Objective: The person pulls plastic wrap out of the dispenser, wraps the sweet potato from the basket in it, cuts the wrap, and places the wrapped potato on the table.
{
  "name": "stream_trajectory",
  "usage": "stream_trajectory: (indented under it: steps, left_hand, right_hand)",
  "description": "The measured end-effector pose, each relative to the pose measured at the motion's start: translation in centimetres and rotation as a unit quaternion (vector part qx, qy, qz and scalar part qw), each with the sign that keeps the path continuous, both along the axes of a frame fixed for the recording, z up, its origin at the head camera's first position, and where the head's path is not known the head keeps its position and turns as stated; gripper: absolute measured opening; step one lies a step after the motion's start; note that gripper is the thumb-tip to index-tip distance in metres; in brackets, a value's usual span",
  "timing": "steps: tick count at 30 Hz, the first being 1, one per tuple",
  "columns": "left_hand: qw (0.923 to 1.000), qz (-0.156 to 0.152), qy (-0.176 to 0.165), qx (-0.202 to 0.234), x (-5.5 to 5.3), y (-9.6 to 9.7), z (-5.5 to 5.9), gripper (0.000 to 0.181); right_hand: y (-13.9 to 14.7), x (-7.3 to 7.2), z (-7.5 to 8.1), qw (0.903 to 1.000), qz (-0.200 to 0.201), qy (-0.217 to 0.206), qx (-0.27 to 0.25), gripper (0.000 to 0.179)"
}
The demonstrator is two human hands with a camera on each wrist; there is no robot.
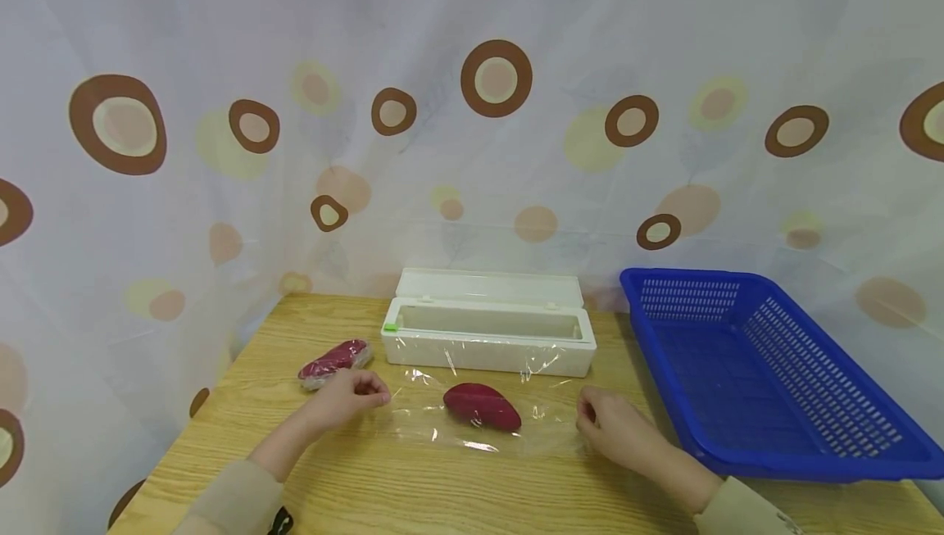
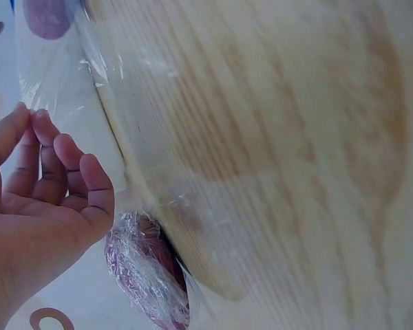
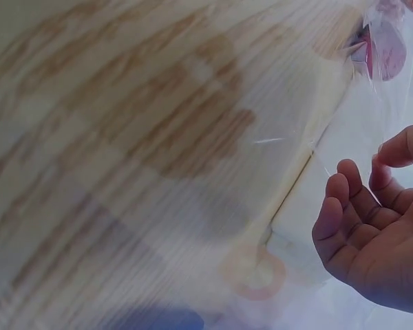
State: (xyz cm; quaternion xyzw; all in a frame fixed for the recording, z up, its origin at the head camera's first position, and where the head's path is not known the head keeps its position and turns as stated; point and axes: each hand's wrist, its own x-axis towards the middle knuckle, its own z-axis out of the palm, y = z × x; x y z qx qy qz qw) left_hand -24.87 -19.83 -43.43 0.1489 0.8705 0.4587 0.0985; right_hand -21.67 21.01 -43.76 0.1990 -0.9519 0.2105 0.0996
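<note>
A dark red sweet potato (image 1: 482, 406) lies in the middle of the table, with a sheet of clear cling film (image 1: 413, 422) spread around it. My left hand (image 1: 345, 397) pinches the film's left edge between thumb and index fingertip, the other fingers loosely bent. At the opposite edge my right hand (image 1: 621, 427) pinches the film the same way. Beside my left hand rests another sweet potato (image 1: 335, 361), wrapped in film. The left wrist view shows its crinkled wrapping (image 2: 141, 275) below the hand.
Behind the film stands a long white cling film box (image 1: 487, 355), its lid (image 1: 490, 285) raised against the patterned curtain (image 1: 442, 166). A large blue plastic basket (image 1: 667, 387) occupies the right side of the wooden table (image 1: 413, 494), close to my right hand.
</note>
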Motion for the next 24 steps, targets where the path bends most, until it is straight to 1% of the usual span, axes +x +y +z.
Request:
stream_trajectory:
  steps: [6,9,13,16,24]
  left_hand:
    - [0.9999,-0.003,0.011,0.002,0.0,-0.4,0.3,0.016]
    - [0.9997,-0.006,0.024,0.005,-0.1,-0.6,0.5,0.017]
    - [0.9988,0.002,0.045,0.019,-0.4,-0.8,0.7,0.018]
    - [0.9980,0.021,0.054,0.024,-0.8,-0.6,0.8,0.018]
    - [0.9934,0.101,0.047,0.026,-1.9,0.3,1.0,0.015]
  right_hand:
    - [0.1,0.1,0.2,0.9999,-0.006,0.000,-0.011,0.018]
    - [0.1,0.0,0.4,0.9998,-0.012,-0.002,-0.018,0.017]
    - [-0.1,-0.2,0.8,0.9992,-0.030,-0.006,-0.025,0.016]
    - [-0.3,-0.4,1.2,0.9988,-0.041,-0.004,-0.028,0.015]
    - [-1.0,-1.2,2.1,0.9973,-0.060,0.012,-0.040,0.013]
